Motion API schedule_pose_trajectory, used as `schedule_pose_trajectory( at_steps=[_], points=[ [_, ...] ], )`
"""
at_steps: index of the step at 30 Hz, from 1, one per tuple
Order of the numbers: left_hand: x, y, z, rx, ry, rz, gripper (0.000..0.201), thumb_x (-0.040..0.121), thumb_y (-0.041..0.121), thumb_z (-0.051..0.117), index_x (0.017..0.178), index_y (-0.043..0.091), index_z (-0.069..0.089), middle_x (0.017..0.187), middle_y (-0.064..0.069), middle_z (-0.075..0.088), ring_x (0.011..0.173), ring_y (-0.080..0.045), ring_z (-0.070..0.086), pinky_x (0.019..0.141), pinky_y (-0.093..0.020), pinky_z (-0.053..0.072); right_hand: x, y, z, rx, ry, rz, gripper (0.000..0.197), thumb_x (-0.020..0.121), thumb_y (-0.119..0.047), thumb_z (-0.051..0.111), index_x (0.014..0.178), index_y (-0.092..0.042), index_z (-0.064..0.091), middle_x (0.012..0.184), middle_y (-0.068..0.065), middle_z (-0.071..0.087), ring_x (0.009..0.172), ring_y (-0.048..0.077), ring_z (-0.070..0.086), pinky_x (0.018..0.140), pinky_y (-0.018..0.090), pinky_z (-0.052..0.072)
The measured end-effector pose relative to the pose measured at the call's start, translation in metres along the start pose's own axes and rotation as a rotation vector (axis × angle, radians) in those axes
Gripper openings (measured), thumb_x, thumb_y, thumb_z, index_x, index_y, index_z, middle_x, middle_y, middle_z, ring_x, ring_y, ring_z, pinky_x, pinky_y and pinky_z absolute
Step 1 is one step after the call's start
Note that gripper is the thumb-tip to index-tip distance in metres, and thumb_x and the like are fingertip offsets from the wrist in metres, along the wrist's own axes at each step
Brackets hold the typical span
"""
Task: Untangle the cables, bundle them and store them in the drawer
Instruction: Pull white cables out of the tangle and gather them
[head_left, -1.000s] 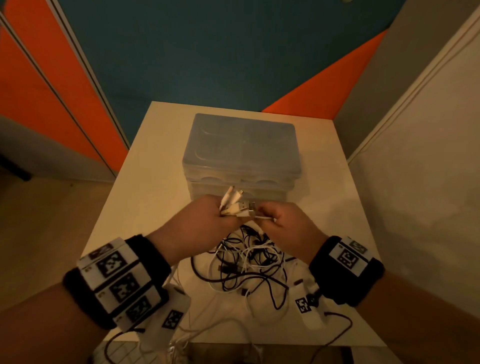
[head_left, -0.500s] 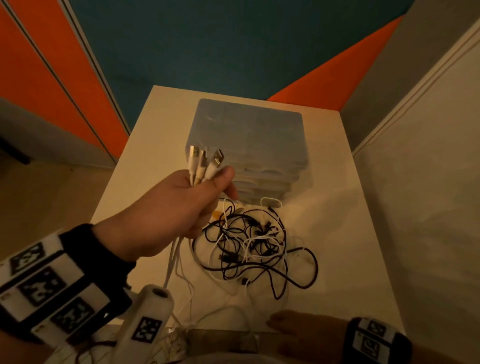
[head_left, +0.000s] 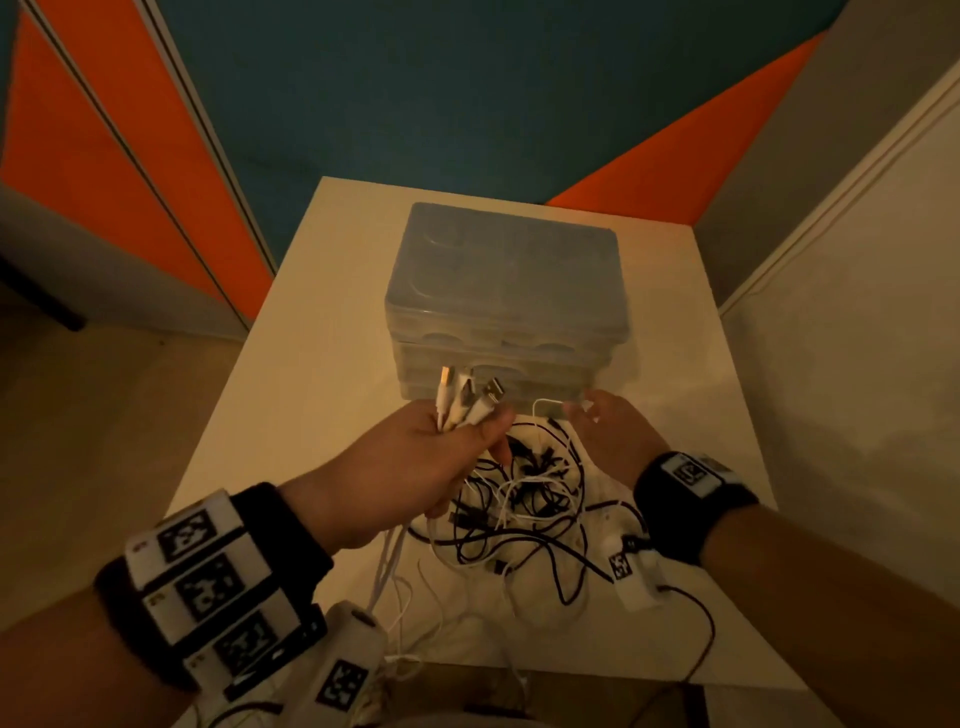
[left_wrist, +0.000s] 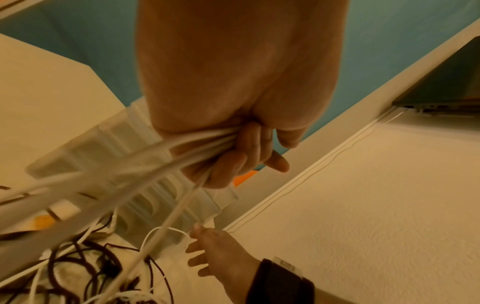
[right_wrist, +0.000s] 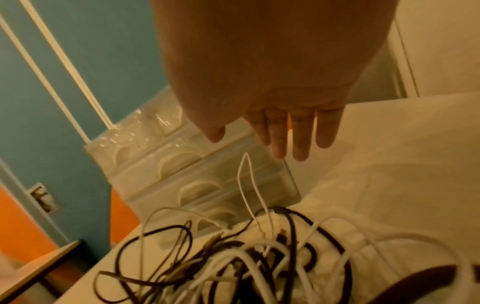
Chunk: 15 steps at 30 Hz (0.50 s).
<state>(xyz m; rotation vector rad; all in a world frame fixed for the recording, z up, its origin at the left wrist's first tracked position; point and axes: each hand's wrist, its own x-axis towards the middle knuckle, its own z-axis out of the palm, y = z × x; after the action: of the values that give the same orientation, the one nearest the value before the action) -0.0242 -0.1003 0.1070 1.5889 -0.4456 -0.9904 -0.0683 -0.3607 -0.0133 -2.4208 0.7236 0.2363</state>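
Observation:
My left hand (head_left: 441, 457) grips a bunch of white cables (head_left: 467, 400) with their plugs sticking up; in the left wrist view the left hand's fingers (left_wrist: 233, 162) curl round the white cables (left_wrist: 187, 144). A tangle of black and white cables (head_left: 524, 499) lies on the white table (head_left: 291, 395), seen as the tangle (right_wrist: 246, 263) in the right wrist view. My right hand (head_left: 608, 431) hovers open over the tangle, fingers (right_wrist: 298, 135) straight, beside a raised white cable loop (right_wrist: 246, 181). The translucent drawer unit (head_left: 506, 291) stands behind, its drawers closed.
A white wall (head_left: 857, 415) runs along the table's right side. Blue and orange panels (head_left: 130, 156) stand behind and left. The table's near edge (head_left: 571, 670) lies below the tangle. Wrist device cords hang near my forearms.
My right hand came up from the table's near edge to the far side of the tangle by the drawer unit. My left hand, still gripping the white cables, moved back toward the middle.

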Motion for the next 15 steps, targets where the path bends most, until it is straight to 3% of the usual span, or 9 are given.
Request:
schedule_pose_trajectory(
  at_steps=[3, 5, 9, 13, 15],
  points=[
    [0.001, -0.003, -0.002, 0.021, 0.025, -0.008, 0.045, 0.087, 0.061, 0.052, 0.075, 0.021, 0.070, 0.058, -0.005, 0.031, 0.047, -0.016, 0.032, 0.052, -0.032, 0.035, 0.011, -0.004, 0.016, -0.077, -0.078, -0.018, 0.032, 0.100, -0.038, 0.040, 0.096, -0.012, 0.059, 0.098, 0.010, 0.065, 0.095, 0.030, 0.060, 0.077, 0.035, 0.046],
    [0.002, -0.005, -0.004, 0.024, 0.036, -0.027, 0.048, 0.087, 0.063, 0.051, 0.075, 0.021, 0.071, 0.056, -0.003, 0.033, 0.048, -0.017, 0.033, 0.055, -0.035, 0.036, 0.008, -0.004, 0.022, -0.029, -0.083, -0.075, 0.026, 0.100, -0.031, 0.042, 0.090, -0.018, 0.062, 0.091, 0.004, 0.065, 0.092, 0.027, 0.061, 0.074, 0.031, 0.043],
    [0.007, -0.008, -0.008, -0.034, 0.086, -0.072, 0.048, 0.094, 0.055, 0.047, 0.083, 0.016, 0.073, 0.054, 0.004, 0.032, 0.046, -0.013, 0.032, 0.057, -0.034, 0.037, -0.013, -0.018, 0.011, 0.273, -0.060, -0.229, 0.025, 0.100, -0.038, 0.045, 0.101, -0.038, 0.070, 0.073, -0.006, 0.068, 0.073, 0.011, 0.064, 0.066, 0.026, 0.048],
    [0.014, -0.008, -0.009, -0.125, 0.132, -0.127, 0.051, 0.097, 0.053, 0.043, 0.098, 0.013, 0.074, 0.056, 0.002, 0.036, 0.049, -0.015, 0.032, 0.056, -0.033, 0.033, -0.050, -0.052, -0.014, 0.504, -0.022, -0.398, 0.030, 0.101, -0.028, 0.046, 0.106, -0.053, 0.064, 0.068, 0.010, 0.063, 0.061, 0.012, 0.060, 0.061, 0.027, 0.049],
    [0.019, -0.007, -0.008, -0.160, 0.166, -0.141, 0.054, 0.096, 0.056, 0.044, 0.097, 0.011, 0.074, 0.062, -0.003, 0.045, 0.051, -0.015, 0.036, 0.055, -0.032, 0.033, -0.068, -0.067, -0.023, 0.521, -0.048, -0.492, 0.034, 0.100, -0.029, 0.047, 0.113, -0.059, 0.058, 0.062, 0.002, 0.057, 0.057, 0.011, 0.056, 0.058, 0.024, 0.048]
  ],
)
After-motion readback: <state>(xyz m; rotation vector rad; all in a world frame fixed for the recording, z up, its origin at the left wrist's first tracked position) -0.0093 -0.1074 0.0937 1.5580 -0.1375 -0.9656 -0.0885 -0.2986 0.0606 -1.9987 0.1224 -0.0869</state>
